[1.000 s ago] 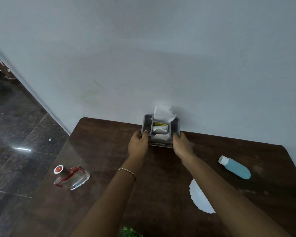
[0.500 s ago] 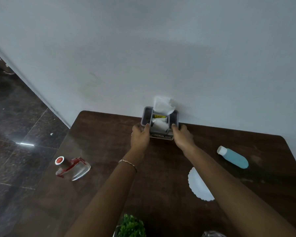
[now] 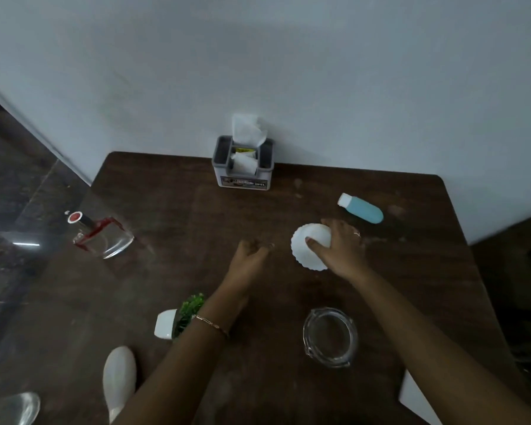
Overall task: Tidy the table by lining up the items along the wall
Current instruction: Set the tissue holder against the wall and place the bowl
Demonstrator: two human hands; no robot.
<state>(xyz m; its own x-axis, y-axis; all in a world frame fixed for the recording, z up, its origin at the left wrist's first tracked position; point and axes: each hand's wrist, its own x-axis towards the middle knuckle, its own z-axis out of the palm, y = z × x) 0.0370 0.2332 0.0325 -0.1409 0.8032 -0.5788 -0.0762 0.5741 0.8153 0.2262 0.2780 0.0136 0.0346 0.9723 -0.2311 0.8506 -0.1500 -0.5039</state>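
Your grey caddy (image 3: 242,167) stands against the wall (image 3: 288,72), holding white tissue and small packets. Its front label reads "OPEL". In front of the caddy and to its right, your right hand (image 3: 341,253) grips a white bowl (image 3: 307,250), seemingly upside down. Straight in front of the caddy, your left hand (image 3: 249,259) hangs loosely curled, holding nothing.

Dark wooden counter (image 3: 172,207), far edge against the wall (image 3: 258,72). Lying on it:
- grey tissue caddy (image 3: 242,171) at the wall
- blue bottle (image 3: 362,210) on its side, right
- fluted white dish (image 3: 307,256) near centre
- clear perfume bottle (image 3: 105,240) (red cap) lying left
- white-potted plant (image 3: 169,325) tipped over
- glass dish (image 3: 330,335) near the front
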